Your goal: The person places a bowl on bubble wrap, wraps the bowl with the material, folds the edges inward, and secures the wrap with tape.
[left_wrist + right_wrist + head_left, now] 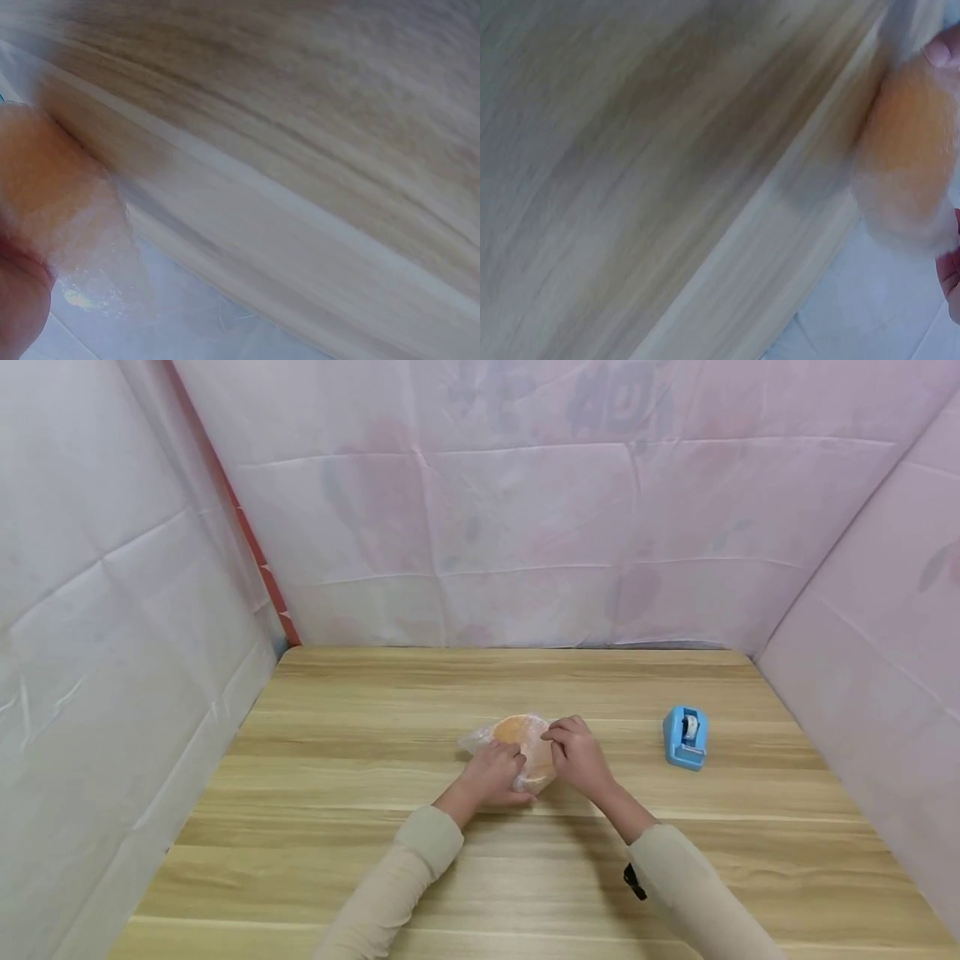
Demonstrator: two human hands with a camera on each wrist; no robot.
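A round orange object (512, 727), wrapped in clear bubble wrap (474, 742), is between the two hands on the wooden table. The left hand (495, 774) holds its near left side, fingers bent over the wrap and thumb along the near edge. At the right side, the right hand (581, 756) pinches the wrap with thumb and fingers. In the left wrist view the wrapped orange object (45, 165) shows at the left edge, by part of a hand. The right wrist view has the orange object (911, 150) at its right side, blurred, with fingers above and below. Its exact kind is hidden.
A light blue tape dispenser (685, 739) with a roll of tape stands on the table (360, 710) to the right. A small black item (634, 882) shows beside the right sleeve. Pale cloth (525, 527) hangs behind the table and along both sides.
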